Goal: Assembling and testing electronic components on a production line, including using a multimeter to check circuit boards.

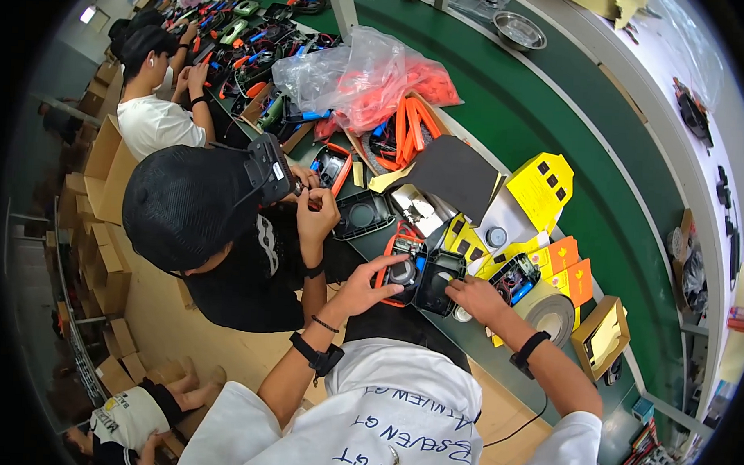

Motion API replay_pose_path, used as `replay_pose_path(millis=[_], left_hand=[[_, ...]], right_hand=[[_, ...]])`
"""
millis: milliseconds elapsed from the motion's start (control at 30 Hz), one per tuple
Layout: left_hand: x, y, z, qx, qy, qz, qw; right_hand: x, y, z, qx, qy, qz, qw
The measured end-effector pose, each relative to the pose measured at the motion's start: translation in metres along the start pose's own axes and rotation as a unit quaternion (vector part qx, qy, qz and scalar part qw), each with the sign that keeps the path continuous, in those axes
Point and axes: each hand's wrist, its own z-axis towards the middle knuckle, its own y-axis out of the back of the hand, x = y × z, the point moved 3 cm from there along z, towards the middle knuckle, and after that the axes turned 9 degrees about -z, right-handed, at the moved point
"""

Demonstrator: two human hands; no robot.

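An opened device housing lies at the table edge in front of me, its orange-and-black half (397,276) on the left with a round grey part and blue and red pieces inside. My left hand (365,291) grips that half, thumb and forefinger spread along its sides. Beside it stands the black shell half (432,285), its inside facing up. The bent fingers of my right hand (478,300) close on the shell's right edge; the fingertips are partly hidden, so a small piece between them cannot be ruled out. A small round part (462,313) sits beneath my right hand.
Right of my hands are another opened housing (515,278), a tape roll (549,319), yellow adhesive sheets (541,189) and a cardboard box (601,339). Ahead lie a dark sheet (456,176) and orange strips (412,127). A co-worker in a black cap (184,209) sits close on my left.
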Motion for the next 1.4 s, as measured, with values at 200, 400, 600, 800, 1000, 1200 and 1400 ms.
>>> replay_pose_path(millis=[200,400,600,800,1000,1200,1400], left_hand=[[0.007,-0.028,-0.006,-0.009,-0.054,0.167,0.984],[0.016,-0.050,0.004,0.000,-0.075,0.257,0.964],[0.021,-0.056,-0.002,-0.023,-0.107,0.258,0.960],[0.028,-0.053,-0.002,-0.040,-0.113,0.258,0.959],[0.041,-0.039,-0.003,-0.087,-0.089,0.258,0.958],[0.022,-0.027,-0.014,-0.163,-0.128,0.165,0.964],[0.073,-0.053,-0.065,-0.055,0.176,0.040,0.982]], right_hand=[[0.008,0.016,-0.011,-0.187,-0.128,0.166,0.960],[0.036,0.040,0.005,-0.277,-0.209,0.379,0.858],[0.035,0.026,0.013,-0.232,-0.234,0.380,0.864],[0.029,0.023,0.020,-0.202,-0.213,0.410,0.864],[0.024,0.032,0.030,-0.196,-0.137,0.351,0.905],[0.020,0.030,0.021,-0.174,-0.184,0.347,0.903],[0.028,0.020,0.029,-0.147,-0.198,0.267,0.932]])
